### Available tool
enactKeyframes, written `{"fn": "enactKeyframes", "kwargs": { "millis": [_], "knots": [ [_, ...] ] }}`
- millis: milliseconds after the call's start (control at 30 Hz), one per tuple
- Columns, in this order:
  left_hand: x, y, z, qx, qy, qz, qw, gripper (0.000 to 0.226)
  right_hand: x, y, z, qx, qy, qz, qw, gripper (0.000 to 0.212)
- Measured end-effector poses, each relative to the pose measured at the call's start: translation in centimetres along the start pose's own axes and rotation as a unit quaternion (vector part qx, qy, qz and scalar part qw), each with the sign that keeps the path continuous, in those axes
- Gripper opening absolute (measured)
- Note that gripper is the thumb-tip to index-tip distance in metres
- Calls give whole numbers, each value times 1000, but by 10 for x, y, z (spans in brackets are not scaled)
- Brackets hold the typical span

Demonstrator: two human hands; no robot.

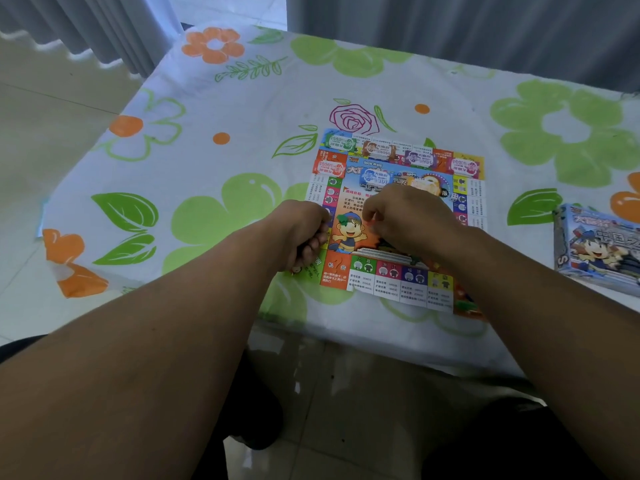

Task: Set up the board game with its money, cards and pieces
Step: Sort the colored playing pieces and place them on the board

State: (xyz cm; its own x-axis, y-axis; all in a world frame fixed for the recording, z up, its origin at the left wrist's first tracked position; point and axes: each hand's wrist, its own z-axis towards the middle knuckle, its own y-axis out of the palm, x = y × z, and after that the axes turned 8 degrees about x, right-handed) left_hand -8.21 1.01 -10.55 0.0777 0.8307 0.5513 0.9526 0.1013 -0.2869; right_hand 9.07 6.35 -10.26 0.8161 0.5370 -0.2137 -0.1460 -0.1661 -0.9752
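The head camera looks down on a bench (346,327) covered by a white cloth (242,109) with big green and orange flowers on it. Grey curtains (450,29) hang behind the bench, and a pale tiled floor (52,109) shows on the left. The game box (595,251) lies at the right edge of the bench, well apart from the game board (388,278). The game board lies flat in the middle, near the front edge of the bench. Small money stacks (465,167) in green, brown, purple, pink, red, blue and yellow sit along its far side and just inside it. A white die (453,197) sits on the board near its right side. Both arms reach in over the front of the board and hide a lot of it. The right arm covers the near right corner. The left hand (304,233) is at the board's left edge with its fingers curled into the palm. I cannot tell if it holds anything. The right hand (405,216) is over the middle of the board, knuckles up, with its fingers bent down and the tips close together. I cannot tell if something small is between them.
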Motion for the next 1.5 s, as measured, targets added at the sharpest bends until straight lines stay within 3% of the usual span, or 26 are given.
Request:
{"fn": "enactKeyframes", "kwargs": {
  "millis": [233,333,467,600,767,933,1033,1300,1500],
  "knots": [
    [1,-1,-4,-2,-6,-14,1000,43,2,-2,-4,4,10,9,1000,11],
    [5,0,-5,-12,6,-123,992,35,-1,-8,-4,15,21,33,999,15],
    [14,2,-16,-61,-7,-318,946,24,-11,-20,-7,70,4,47,996,15],
    [19,-1,-31,-102,-7,-397,912,24,-23,-34,-17,108,15,123,986,16],
    [16,-7,-56,-115,-4,-419,901,22,-35,-52,-36,161,30,200,966,20],
    [11,-17,-83,-149,6,-433,889,37,-47,-59,-57,122,8,247,961,9],
    [8,-20,-96,-166,9,-435,885,40,-50,-65,-66,132,12,277,952,14],
    [17,-12,-91,-144,20,-465,873,25,-44,-62,-51,126,29,279,951,16],
    [32,-3,-85,-147,28,-481,864,25,-33,-65,-38,165,29,279,945,5]
  ]
}}
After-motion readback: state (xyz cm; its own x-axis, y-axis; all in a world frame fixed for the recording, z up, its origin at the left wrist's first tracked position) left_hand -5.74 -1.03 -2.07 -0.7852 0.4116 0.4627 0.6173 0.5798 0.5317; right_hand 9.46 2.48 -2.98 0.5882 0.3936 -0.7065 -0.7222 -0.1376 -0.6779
